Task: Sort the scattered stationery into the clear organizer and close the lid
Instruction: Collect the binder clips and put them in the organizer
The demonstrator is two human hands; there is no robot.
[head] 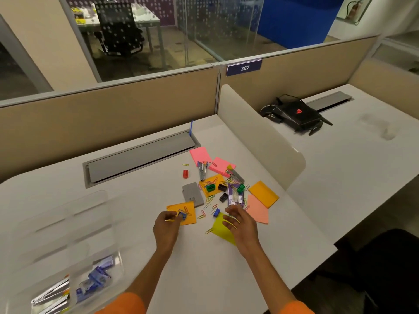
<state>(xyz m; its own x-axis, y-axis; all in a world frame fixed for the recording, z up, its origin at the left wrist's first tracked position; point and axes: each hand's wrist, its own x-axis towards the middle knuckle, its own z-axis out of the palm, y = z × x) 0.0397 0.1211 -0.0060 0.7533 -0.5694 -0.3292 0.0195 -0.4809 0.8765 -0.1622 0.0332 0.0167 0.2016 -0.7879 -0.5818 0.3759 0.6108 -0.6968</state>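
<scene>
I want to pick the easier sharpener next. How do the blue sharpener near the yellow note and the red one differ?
The blue sharpener lies among scattered clips, close to the right hand. The red sharpener stands alone on bare desk, farther off. Both are small and plastic.

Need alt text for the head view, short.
Two bare hands reach into a pile of stationery on a white desk: the left hand pinches a blue sharpener, the right hand hovers open over a yellow note. A clear organizer, partly filled, sits at lower left.
</scene>
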